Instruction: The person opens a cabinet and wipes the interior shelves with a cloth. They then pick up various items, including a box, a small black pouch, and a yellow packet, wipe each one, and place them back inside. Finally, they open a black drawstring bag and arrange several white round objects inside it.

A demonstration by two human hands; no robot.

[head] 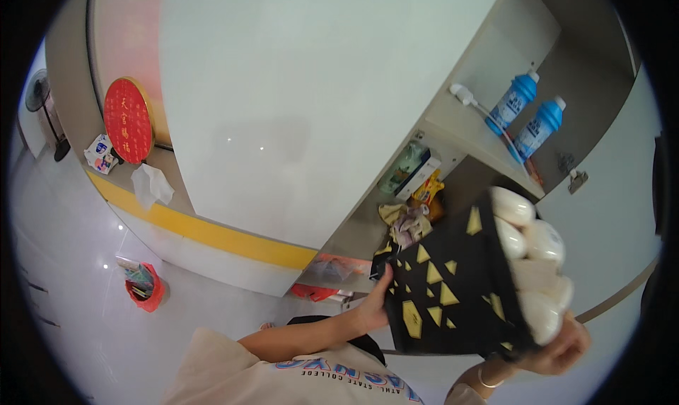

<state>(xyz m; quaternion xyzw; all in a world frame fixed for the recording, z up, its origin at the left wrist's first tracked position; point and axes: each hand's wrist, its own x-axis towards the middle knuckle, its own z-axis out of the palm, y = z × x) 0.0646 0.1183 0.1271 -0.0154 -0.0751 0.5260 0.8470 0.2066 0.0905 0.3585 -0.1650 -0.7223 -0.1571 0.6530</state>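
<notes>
A black storage box (424, 288) with yellow geometric shapes is held tilted in front of me. Several white, glossy plastic-wrapped rolls or packs (538, 246) fill its open end, which faces right. My left hand (375, 301) grips the end away from the opening, thumb on the patterned side. At the lower corner of the rim, my right hand (562, 346) holds the box, its fingers partly hidden behind the rim and the packs. A bracelet (489, 379) circles the right wrist. Behind the box, an open cabinet (477, 124) is partly covered by it.
Two blue bottles (512, 102) and a white cable (490, 116) occupy the upper shelf. Crumpled cloths (408, 222) and a yellow packet (428, 187) lie below. A cabinet door (610, 193) hangs at right. Leftward are a round red plaque (129, 119) and a lined bin (143, 288).
</notes>
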